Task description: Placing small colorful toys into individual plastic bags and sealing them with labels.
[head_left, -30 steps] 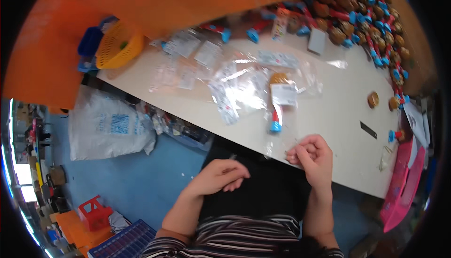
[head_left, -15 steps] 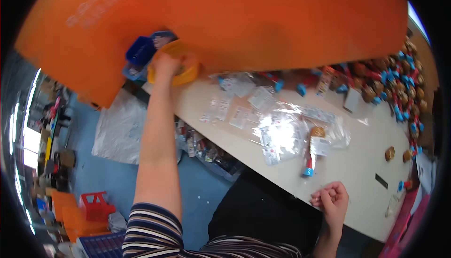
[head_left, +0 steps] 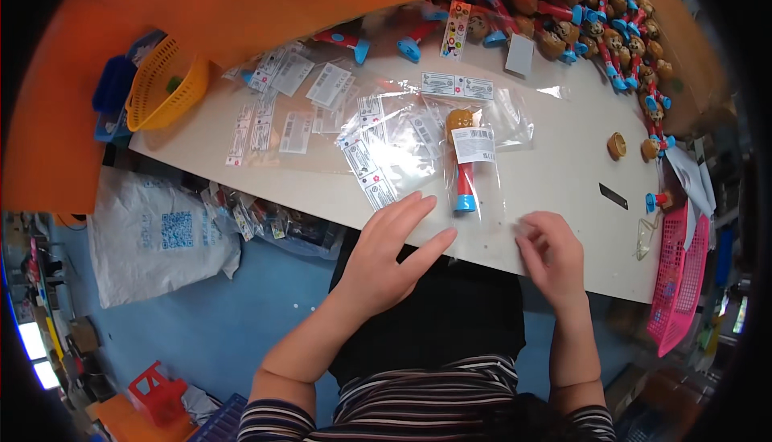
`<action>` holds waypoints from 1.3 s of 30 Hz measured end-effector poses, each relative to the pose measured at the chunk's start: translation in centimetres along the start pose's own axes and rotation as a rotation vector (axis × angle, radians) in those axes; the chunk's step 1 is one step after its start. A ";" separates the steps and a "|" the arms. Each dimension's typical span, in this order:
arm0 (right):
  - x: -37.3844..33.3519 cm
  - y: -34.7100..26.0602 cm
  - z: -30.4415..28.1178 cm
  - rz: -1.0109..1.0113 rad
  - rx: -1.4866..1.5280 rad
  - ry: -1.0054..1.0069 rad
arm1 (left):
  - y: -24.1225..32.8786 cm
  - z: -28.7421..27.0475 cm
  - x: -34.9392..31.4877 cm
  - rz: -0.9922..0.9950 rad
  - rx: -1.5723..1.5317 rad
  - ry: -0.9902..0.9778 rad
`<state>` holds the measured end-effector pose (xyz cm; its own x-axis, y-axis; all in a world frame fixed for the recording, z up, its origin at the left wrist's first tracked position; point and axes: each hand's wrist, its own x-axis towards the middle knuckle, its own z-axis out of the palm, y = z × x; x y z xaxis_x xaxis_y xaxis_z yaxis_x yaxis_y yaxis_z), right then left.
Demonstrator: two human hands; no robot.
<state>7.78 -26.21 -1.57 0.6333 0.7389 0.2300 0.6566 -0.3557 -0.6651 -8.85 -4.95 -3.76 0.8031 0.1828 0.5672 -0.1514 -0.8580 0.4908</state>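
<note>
A toy figure (head_left: 464,180) with a brown head, a red body and a blue base lies in a clear plastic bag near the table's front edge. A white label (head_left: 474,144) sits over its upper part. My left hand (head_left: 390,253) hovers at the table edge left of the toy, fingers stretched and thumb apart, holding nothing. To the toy's right is my right hand (head_left: 555,257), its fingers loosely bent and apart from the thumb, with nothing visible in it. More clear bags (head_left: 378,148) with printed strips lie flat to the toy's left.
Several similar toys (head_left: 615,48) are heaped at the back right. A yellow basket (head_left: 165,88) and a blue bin (head_left: 114,84) stand at the left end. An orange panel (head_left: 265,0) overhangs the back; a pink basket (head_left: 679,281) hangs beyond the right edge.
My left hand has come out of the yellow basket and back to the table's front edge beside the bagged toy. My right hand has loosened its curl. The view has shifted.
</note>
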 end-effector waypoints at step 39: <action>2.2 2.1 -0.4 -0.366 0.024 -0.111 | -0.2 1.7 0.0 -0.046 -0.098 -0.030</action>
<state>10.68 -25.54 -2.20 0.3100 0.8725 0.3778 0.8205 -0.0448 -0.5699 -7.84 -5.61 -4.98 0.8270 0.2057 0.5233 -0.1683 -0.7974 0.5794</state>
